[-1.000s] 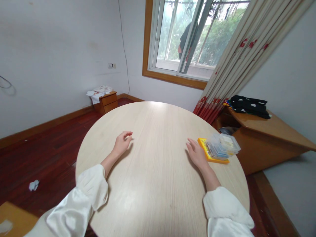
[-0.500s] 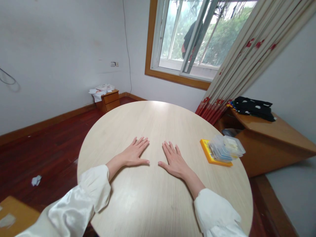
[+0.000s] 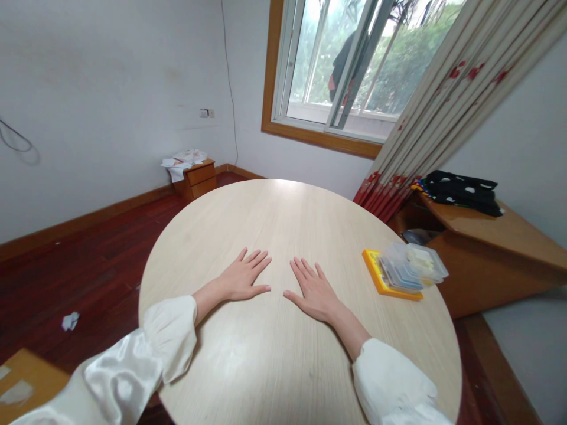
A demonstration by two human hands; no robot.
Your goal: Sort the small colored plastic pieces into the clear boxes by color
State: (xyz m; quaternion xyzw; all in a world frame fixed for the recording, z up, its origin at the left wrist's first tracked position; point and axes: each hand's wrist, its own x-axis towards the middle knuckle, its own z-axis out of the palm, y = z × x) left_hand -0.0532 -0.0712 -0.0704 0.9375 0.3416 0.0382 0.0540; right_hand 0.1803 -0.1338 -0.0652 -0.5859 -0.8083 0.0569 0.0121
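Observation:
My left hand (image 3: 243,278) lies flat, palm down, on the round pale wooden table (image 3: 266,360), its fingers spread and nothing in it. Across a small gap, my right hand (image 3: 313,292) rests palm down on the same tabletop, fingers apart and holding nothing. Near the table's right edge sits a flat yellow box (image 3: 373,270), with clear plastic containers (image 3: 411,265) stacked on it. My right hand is the nearer one to that stack, and it does not touch it.
Behind the table stands a small drawer cabinet (image 3: 202,180) with papers on top. At the right is a wooden desk (image 3: 491,260) bearing black cloth (image 3: 463,192), beside a curtain (image 3: 425,112). A cardboard box (image 3: 33,383) is at lower left. A person is partly visible beyond the window.
The view has shifted slightly, so the yellow box and containers appear a little further right. Both hands remain flat on the table.

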